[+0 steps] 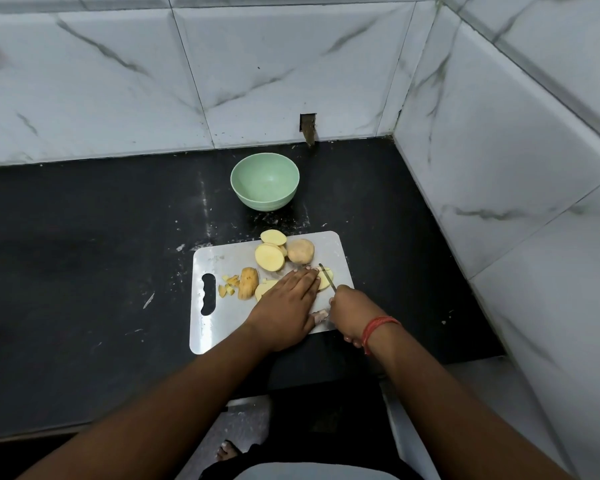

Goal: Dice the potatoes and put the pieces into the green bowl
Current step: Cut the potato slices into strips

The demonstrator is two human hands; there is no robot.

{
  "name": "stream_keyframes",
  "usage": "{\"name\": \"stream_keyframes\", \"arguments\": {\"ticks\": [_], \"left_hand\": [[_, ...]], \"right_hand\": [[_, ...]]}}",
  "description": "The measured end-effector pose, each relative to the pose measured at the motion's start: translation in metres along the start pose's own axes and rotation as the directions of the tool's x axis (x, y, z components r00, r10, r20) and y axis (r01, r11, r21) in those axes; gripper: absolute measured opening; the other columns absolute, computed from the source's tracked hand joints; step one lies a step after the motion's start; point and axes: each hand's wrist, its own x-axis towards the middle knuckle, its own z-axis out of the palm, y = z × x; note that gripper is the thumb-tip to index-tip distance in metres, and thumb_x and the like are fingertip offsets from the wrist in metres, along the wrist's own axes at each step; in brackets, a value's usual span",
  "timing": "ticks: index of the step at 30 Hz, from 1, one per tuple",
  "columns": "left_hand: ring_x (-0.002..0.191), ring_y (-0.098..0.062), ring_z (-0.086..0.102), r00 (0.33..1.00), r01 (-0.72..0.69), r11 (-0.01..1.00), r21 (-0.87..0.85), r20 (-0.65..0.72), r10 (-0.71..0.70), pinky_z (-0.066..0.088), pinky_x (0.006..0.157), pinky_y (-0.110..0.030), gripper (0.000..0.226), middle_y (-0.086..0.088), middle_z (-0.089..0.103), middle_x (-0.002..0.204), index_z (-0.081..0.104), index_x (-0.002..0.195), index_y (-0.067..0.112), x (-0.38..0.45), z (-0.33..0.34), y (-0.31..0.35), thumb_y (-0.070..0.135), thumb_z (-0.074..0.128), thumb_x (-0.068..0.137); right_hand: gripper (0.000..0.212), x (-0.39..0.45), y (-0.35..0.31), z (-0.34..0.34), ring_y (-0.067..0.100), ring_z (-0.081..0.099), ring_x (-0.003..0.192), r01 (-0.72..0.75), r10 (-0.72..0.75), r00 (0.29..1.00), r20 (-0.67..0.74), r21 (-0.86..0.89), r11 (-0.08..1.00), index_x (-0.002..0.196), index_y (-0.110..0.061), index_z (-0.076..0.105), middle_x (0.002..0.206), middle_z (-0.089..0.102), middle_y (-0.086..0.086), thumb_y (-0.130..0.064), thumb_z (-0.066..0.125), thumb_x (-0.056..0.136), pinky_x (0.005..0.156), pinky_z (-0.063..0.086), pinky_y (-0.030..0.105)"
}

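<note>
On a white cutting board [222, 327] lie cut potato slices [270, 257], an unpeeled potato half [300, 251], another skin-side piece [248, 283] and several small diced bits [228, 285]. My left hand [284, 306] presses flat, fingers straight, on a potato slice [326, 280] near the board's right edge. My right hand [352, 315] grips a knife [327, 276] whose blade rests on that slice beside my left fingertips. The green bowl [264, 181] stands empty on the counter behind the board.
The black counter [84, 254] meets marble-tiled walls at the back and right. A red thread band [378, 329] circles my right wrist. The counter's front edge lies just below the board, and a foot [227, 452] shows on the floor.
</note>
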Motion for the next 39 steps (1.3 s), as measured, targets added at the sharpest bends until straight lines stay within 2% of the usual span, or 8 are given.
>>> {"name": "stream_keyframes", "arguments": {"ticks": [3,9,12,21,25,28,32,39], "left_hand": [[0.151,-0.031,0.025,1.000,-0.006,0.999,-0.042,-0.027,0.005,0.015,0.126,-0.041,0.080,-0.014,0.029,0.163,0.032,0.157,0.005,0.004,-0.002,0.001,0.056,0.018,0.097],[0.131,-0.040,0.052,0.984,-0.076,0.995,0.065,-0.159,0.086,0.039,0.115,-0.053,0.046,-0.022,0.052,0.145,0.058,0.137,0.001,0.014,0.007,-0.011,0.029,0.059,0.101],[0.119,-0.040,0.060,0.961,-0.116,0.993,0.033,-0.250,0.120,0.047,0.107,-0.053,0.039,-0.020,0.063,0.129,0.066,0.126,0.001,0.019,0.006,-0.013,0.023,0.047,0.101],[0.106,-0.035,0.067,0.966,-0.109,0.983,0.151,-0.216,0.140,0.055,0.098,-0.047,0.034,-0.015,0.070,0.114,0.075,0.113,0.004,0.023,-0.001,-0.011,0.024,0.079,0.086],[0.096,-0.036,0.070,0.951,-0.083,0.984,0.159,-0.283,0.126,0.061,0.084,-0.044,0.032,-0.014,0.072,0.102,0.077,0.103,0.003,0.023,-0.007,-0.007,0.018,0.087,0.076],[0.094,-0.035,0.070,0.951,-0.066,0.985,0.160,-0.290,0.110,0.061,0.081,-0.044,0.033,-0.014,0.073,0.101,0.078,0.102,0.003,0.023,-0.009,-0.004,0.015,0.089,0.073],[0.096,-0.036,0.070,0.950,-0.051,0.988,0.146,-0.297,0.093,0.061,0.082,-0.043,0.037,-0.014,0.072,0.105,0.077,0.105,0.003,0.022,-0.007,-0.003,0.013,0.089,0.071],[0.099,-0.036,0.068,0.961,-0.022,0.994,0.105,-0.273,0.050,0.060,0.086,-0.045,0.037,-0.016,0.071,0.108,0.076,0.107,0.001,0.022,-0.003,0.000,0.013,0.088,0.075]], "right_hand": [[0.021,-0.002,0.000,-0.003,0.030,0.061,0.072,0.023,-0.022,0.999,0.034,-0.042,0.999,0.120,-0.001,0.049,0.095,0.066,0.019,-0.004,0.047,0.099,0.051,0.044,0.034],[0.022,-0.013,0.014,-0.003,0.016,0.047,0.053,0.244,-0.247,0.958,-0.148,-0.038,0.969,0.077,-0.015,0.041,0.067,0.047,0.003,-0.013,0.039,0.099,0.052,0.045,0.027],[0.035,-0.014,0.014,-0.003,0.015,0.047,0.053,0.255,-0.258,0.955,-0.148,-0.045,0.966,0.066,-0.020,0.030,0.066,0.046,0.002,-0.013,0.039,0.099,0.049,0.043,0.026],[0.029,-0.011,0.020,0.003,0.015,0.045,0.055,0.232,-0.234,0.961,-0.150,-0.028,0.972,0.071,-0.019,0.035,0.070,0.046,0.002,-0.013,0.040,0.098,0.057,0.048,0.029],[0.006,-0.013,0.025,0.011,0.023,0.049,0.069,0.203,-0.210,0.969,-0.130,-0.067,0.977,0.100,-0.010,0.046,0.104,0.062,0.016,-0.009,0.041,0.098,0.061,0.045,0.031],[0.022,-0.009,0.031,0.023,0.025,0.053,0.077,0.141,-0.153,0.980,-0.129,-0.097,0.985,0.119,-0.002,0.046,0.112,0.062,0.018,-0.005,0.041,0.097,0.064,0.038,0.031],[0.023,-0.011,0.045,0.038,0.032,0.063,0.097,0.147,-0.158,0.977,-0.145,-0.082,0.986,0.118,-0.001,0.044,0.111,0.062,0.019,-0.002,0.037,0.095,0.069,0.039,0.031],[0.006,-0.016,0.065,0.048,0.028,0.062,0.091,0.161,-0.162,0.977,-0.136,-0.014,0.987,0.097,-0.012,0.037,0.098,0.061,0.013,-0.015,0.039,0.101,0.066,0.039,0.029]]}}
